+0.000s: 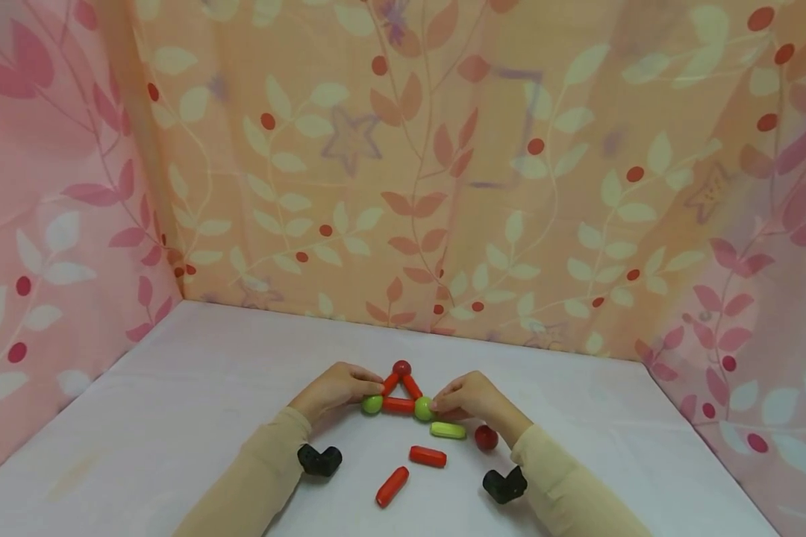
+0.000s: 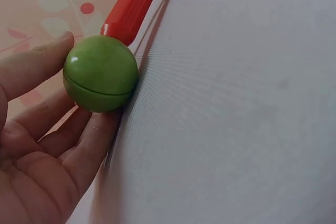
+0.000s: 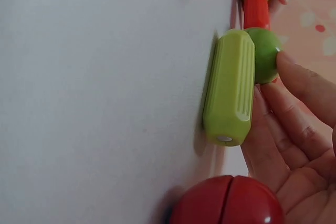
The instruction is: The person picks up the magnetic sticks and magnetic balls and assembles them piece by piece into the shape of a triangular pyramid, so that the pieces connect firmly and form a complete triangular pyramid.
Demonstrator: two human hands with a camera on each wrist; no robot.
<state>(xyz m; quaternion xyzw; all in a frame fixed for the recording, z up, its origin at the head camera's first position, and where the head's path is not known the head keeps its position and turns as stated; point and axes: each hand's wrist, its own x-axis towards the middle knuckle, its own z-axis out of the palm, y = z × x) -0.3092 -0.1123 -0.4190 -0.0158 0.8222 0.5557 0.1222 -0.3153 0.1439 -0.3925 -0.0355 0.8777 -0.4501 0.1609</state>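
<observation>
On the white tabletop lies a triangle made of three red rods (image 1: 399, 405) with balls at its corners. A red ball (image 1: 401, 368) forms the far corner. My left hand (image 1: 339, 389) pinches the left green ball (image 2: 100, 74) between thumb and fingers. At the other near corner, my right hand (image 1: 478, 397) holds the right green ball (image 3: 266, 59), its thumb on one side and fingers on the other. A red rod (image 2: 130, 10) joins these two green balls. Close by my right fingers lies a loose light-green rod (image 3: 229, 87) with a metal disc in its end.
Nearer me lie two loose red rods (image 1: 428, 456). A loose red ball (image 1: 486, 438) sits beside my right wrist. Black wrist-worn pieces (image 1: 319, 460) stick out at both sleeves. Patterned cloth walls (image 1: 443, 261) enclose the table at the back and sides.
</observation>
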